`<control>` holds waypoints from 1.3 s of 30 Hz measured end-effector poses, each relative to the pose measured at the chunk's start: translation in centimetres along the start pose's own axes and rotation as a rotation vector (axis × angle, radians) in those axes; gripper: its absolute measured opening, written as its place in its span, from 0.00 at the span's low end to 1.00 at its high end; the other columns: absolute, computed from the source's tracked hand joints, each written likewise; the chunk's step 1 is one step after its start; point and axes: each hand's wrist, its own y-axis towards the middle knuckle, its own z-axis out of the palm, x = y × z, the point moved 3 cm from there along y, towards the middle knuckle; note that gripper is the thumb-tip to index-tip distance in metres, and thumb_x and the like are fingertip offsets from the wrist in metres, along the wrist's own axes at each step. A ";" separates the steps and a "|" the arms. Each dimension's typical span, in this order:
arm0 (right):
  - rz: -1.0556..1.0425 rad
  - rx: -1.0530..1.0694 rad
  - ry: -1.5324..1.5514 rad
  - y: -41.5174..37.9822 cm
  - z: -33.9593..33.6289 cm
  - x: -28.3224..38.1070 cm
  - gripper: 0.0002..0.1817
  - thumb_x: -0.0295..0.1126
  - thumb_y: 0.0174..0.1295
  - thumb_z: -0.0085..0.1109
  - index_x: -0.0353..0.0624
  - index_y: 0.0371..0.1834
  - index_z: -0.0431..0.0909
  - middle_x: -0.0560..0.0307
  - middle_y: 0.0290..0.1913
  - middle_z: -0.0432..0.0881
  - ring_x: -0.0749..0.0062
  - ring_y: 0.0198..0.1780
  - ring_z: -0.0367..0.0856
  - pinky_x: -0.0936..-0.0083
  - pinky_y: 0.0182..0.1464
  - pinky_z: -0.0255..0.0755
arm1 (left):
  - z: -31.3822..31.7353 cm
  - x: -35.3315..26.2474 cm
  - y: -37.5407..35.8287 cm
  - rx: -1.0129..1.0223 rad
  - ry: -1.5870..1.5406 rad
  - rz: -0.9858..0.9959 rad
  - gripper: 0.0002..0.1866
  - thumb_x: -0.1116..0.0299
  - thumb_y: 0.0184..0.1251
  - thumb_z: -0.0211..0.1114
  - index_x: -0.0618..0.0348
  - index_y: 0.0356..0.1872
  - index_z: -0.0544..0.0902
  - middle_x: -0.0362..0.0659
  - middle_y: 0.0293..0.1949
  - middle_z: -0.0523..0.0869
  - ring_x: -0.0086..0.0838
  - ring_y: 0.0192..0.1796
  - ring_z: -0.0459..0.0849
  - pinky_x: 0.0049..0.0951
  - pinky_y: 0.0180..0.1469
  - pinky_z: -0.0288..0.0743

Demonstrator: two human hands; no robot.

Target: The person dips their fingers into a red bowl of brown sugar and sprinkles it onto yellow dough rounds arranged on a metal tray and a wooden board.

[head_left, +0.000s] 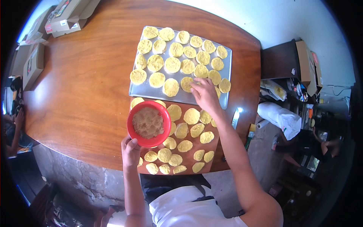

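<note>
My left hand [131, 150] holds a red bowl [133, 127] of brown crumbs above the near side of a wooden board [217, 143]. Several flat yellow dough rounds [191, 115] lie on that board. My right hand [204, 93] reaches over the near edge of a metal baking tray [225, 72], its fingers resting on a crumb-coated round [186, 83] in the front row. The tray holds several coated rounds in rows.
The tray and board sit on an oval wooden table [83, 90]. Cardboard boxes [66, 17] lie at its far left edge. A knife [236, 117] rests right of the board. Another person sits at the left [13, 130], and a cluttered shelf [298, 87] stands at the right.
</note>
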 end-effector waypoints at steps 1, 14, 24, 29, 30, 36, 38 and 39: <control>-0.001 0.000 0.002 0.0 0.3 0.3 0.14 0.35 0.65 0.64 0.41 0.50 0.86 0.49 0.59 0.81 0.54 0.60 0.75 0.60 0.63 0.70 | -0.4 0.1 0.0 0.009 -0.007 -0.005 0.23 0.64 0.66 0.67 0.74 0.54 0.79 0.51 0.52 0.85 0.35 0.56 0.84 0.37 0.64 0.76; -0.003 0.160 -0.252 -2.5 0.6 1.8 0.30 0.51 0.74 0.49 0.35 0.65 0.76 0.34 0.78 0.57 0.35 0.79 0.52 0.44 0.75 0.52 | -0.7 0.0 -0.2 -0.013 -0.037 0.013 0.25 0.64 0.65 0.68 0.75 0.57 0.78 0.53 0.55 0.84 0.37 0.58 0.83 0.39 0.66 0.74; 0.034 0.171 -0.227 -2.9 0.1 2.5 0.30 0.52 0.74 0.49 0.39 0.68 0.75 0.34 0.78 0.57 0.36 0.79 0.51 0.43 0.76 0.50 | -0.5 0.1 -0.3 -0.010 -0.041 0.007 0.24 0.64 0.66 0.67 0.75 0.55 0.79 0.53 0.53 0.85 0.36 0.56 0.84 0.38 0.65 0.75; 0.094 0.088 -0.211 -1.7 1.2 2.0 0.31 0.52 0.74 0.48 0.40 0.69 0.73 0.34 0.78 0.56 0.35 0.80 0.50 0.42 0.76 0.49 | -1.2 0.8 -0.1 0.031 0.047 -0.030 0.32 0.58 0.66 0.66 0.76 0.62 0.72 0.55 0.60 0.81 0.38 0.62 0.82 0.39 0.68 0.73; 0.062 0.094 -0.228 -1.6 1.6 2.2 0.29 0.51 0.74 0.49 0.41 0.68 0.74 0.35 0.78 0.55 0.35 0.80 0.50 0.43 0.76 0.50 | -1.2 0.8 -0.1 0.032 0.050 -0.033 0.32 0.58 0.66 0.66 0.76 0.62 0.72 0.55 0.60 0.81 0.38 0.62 0.82 0.39 0.68 0.73; 0.006 0.162 -0.220 -2.0 0.0 2.6 0.29 0.54 0.74 0.48 0.46 0.68 0.75 0.34 0.78 0.56 0.35 0.80 0.50 0.41 0.75 0.49 | -0.7 0.7 -0.1 0.032 0.026 -0.046 0.31 0.59 0.66 0.66 0.75 0.62 0.73 0.55 0.59 0.82 0.38 0.62 0.82 0.40 0.69 0.72; 0.028 0.152 -0.217 -2.0 -0.1 2.1 0.29 0.54 0.74 0.49 0.47 0.67 0.77 0.34 0.78 0.56 0.34 0.79 0.50 0.41 0.75 0.50 | -0.7 0.8 0.1 0.042 0.030 -0.063 0.31 0.59 0.65 0.66 0.75 0.62 0.73 0.55 0.60 0.81 0.39 0.63 0.81 0.40 0.69 0.72; 0.024 0.133 -0.221 -1.9 0.1 1.8 0.28 0.54 0.74 0.48 0.47 0.66 0.78 0.35 0.78 0.57 0.35 0.79 0.51 0.42 0.75 0.50 | -0.8 1.0 0.1 0.043 0.031 -0.064 0.31 0.59 0.65 0.66 0.75 0.62 0.73 0.55 0.60 0.81 0.39 0.63 0.81 0.40 0.69 0.72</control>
